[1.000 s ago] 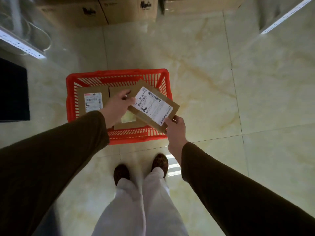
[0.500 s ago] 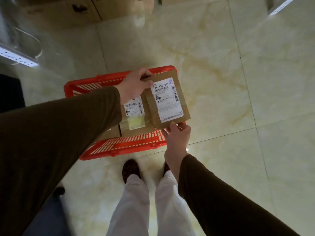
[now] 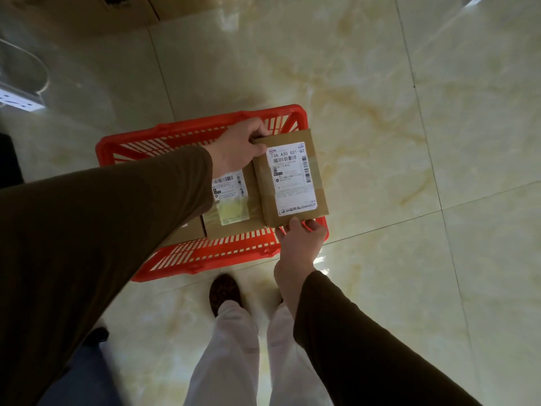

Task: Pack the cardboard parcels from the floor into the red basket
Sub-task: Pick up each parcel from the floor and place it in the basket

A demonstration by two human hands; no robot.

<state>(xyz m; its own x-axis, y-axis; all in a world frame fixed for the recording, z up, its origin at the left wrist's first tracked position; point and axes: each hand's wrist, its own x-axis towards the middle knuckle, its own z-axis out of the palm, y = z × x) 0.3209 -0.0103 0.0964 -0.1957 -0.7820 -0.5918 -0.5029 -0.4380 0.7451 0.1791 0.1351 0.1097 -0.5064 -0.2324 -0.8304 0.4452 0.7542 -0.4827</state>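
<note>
A: Nearest?
B: Right hand [image 3: 300, 244] pinches labelled parcel [image 3: 289, 178] at its near edge, over the red basket [image 3: 205, 253].
A: Beyond?
B: Left hand [image 3: 238, 148] grips its far corner; its sleeve [image 3: 102, 230] hides basket's left. Second parcel [image 3: 231, 206] lies beside, inside.

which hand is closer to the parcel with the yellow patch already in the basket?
Left. The left hand grips the held parcel's far corner, directly over the yellow-patch parcel. The right hand holds the near edge, off to that parcel's right.

The held parcel [image 3: 289, 178] bears a label [image 3: 292, 178] reading "736 A30 021-Q2".
</note>
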